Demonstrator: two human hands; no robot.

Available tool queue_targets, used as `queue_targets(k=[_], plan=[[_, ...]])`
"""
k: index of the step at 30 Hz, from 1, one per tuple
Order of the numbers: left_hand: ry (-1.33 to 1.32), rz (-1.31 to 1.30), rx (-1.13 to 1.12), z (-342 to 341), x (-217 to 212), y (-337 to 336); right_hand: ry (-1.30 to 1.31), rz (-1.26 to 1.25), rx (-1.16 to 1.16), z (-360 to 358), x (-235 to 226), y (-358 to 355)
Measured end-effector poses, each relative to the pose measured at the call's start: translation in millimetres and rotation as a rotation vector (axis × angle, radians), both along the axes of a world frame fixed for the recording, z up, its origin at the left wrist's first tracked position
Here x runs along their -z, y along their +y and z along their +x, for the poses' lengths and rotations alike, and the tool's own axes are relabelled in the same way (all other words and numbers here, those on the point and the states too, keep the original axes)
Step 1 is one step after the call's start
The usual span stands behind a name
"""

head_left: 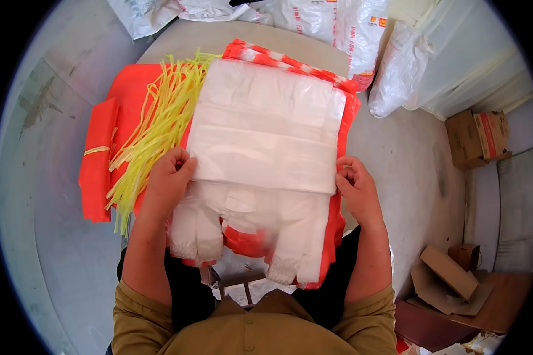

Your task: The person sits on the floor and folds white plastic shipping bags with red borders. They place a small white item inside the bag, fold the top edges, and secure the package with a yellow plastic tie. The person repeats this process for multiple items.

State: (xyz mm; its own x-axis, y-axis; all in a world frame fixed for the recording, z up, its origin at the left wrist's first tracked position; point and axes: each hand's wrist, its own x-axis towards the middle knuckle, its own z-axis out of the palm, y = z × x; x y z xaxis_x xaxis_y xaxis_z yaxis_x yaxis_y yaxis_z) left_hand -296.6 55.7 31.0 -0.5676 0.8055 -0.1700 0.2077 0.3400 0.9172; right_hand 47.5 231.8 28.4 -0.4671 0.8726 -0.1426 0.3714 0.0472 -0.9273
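Note:
A stack of white plastic vest-style carrier bags [266, 124] lies before me, its handles [198, 234] hanging toward my lap. The upper layer ends in a straight edge across the middle, and both hands are at that edge's corners. On the left corner, my left hand [173, 174] pinches the white plastic between thumb and fingers. At the opposite corner, my right hand [356, 183] has its fingers curled and closed on the same layer. Red plastic bags [347, 124] show beneath the white ones, along the right side and between the handles.
Yellow plastic strips [154, 130] lie left of the stack, over red sheets [130, 83]. A tied red roll [98, 160] is farther left. White sacks [302, 18] stand beyond the table [195, 38]. Cardboard boxes [471, 142] sit at the right, with flattened cardboard [450, 284] below.

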Motion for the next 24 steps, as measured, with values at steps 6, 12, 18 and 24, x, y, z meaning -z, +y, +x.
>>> queue_targets(k=[6,12,18,24], plan=[[-0.147,-0.022,-0.05,3.0,-8.9,0.1,0.02,-0.102,0.058,-5.6,-3.0,-4.4],[-0.163,-0.028,-0.049,4.7,-9.0,0.2,-0.006,-0.054,-0.003,-1.9,-9.2,-7.0],[0.149,0.003,-0.025,5.1,-6.0,-1.2,-0.022,0.015,0.067,-3.8,-6.6,-9.9],[0.903,0.309,0.301,21.3,-21.0,3.9,-0.225,0.959,-0.403,-16.3,-25.3,-20.4]])
